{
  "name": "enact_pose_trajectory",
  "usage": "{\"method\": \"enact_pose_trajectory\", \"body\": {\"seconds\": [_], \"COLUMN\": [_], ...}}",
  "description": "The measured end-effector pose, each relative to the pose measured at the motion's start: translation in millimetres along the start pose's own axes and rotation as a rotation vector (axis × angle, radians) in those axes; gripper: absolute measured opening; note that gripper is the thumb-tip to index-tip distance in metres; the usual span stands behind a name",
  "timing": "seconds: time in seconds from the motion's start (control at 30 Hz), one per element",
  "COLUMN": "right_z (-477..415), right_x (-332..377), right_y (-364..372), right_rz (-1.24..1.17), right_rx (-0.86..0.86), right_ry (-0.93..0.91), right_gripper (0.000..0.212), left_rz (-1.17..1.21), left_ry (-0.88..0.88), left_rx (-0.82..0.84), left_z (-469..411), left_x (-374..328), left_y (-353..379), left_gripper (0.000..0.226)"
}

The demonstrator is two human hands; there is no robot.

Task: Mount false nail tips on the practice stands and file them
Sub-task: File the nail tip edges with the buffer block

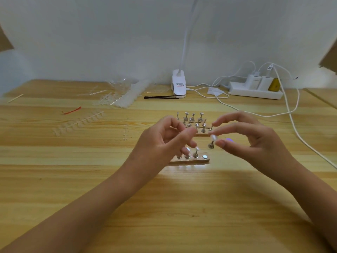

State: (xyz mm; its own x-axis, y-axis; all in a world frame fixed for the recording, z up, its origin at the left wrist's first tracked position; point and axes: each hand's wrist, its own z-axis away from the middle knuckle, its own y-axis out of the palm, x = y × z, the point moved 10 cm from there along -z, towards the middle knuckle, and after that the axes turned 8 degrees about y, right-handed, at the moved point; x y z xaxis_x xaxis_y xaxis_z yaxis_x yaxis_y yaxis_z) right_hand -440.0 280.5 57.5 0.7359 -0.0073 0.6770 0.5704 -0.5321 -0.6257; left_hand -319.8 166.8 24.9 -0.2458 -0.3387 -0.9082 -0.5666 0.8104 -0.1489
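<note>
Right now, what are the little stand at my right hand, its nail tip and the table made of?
Stand: likely polished metal, silvery with bright glints. Nail tip, pinched by the right hand: probably milky translucent plastic, glossy. Table: pale wood grain in strips, soft sheen; solid wood or laminate, cannot tell.

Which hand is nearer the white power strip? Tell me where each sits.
Right. The right hand, pinching a practice stand, is directly in front of the power strip; the left hand is farther off, toward the person's left.
</note>
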Motion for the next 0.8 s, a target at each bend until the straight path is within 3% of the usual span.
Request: {"method": "enact_pose_trajectory", "body": {"seconds": [0.23, 0.57, 0.8], "right_z": [-4.1, -3.7, 1.7], "right_x": [-40.2, -42.7, -28.4], "right_y": [21.5, 34.7, 44.7], "right_rz": [0.111, 0.286, 0.356], "right_rx": [0.128, 0.212, 0.205], "right_ry": [0.154, 0.08, 0.072], "right_gripper": [0.03, 0.05, 0.022], "left_rz": [0.082, 0.252, 0.239], "left_ry": [0.059, -0.028, -0.034], "left_rx": [-0.233, -0.385, -0.441], "left_z": [-6.5, -5.2, -2.6], "left_x": [-0.5, 17.9, 31.5], "left_y": [-32.0, -47.8, -51.5], "left_gripper": [0.019, 0.023, 0.024]}}
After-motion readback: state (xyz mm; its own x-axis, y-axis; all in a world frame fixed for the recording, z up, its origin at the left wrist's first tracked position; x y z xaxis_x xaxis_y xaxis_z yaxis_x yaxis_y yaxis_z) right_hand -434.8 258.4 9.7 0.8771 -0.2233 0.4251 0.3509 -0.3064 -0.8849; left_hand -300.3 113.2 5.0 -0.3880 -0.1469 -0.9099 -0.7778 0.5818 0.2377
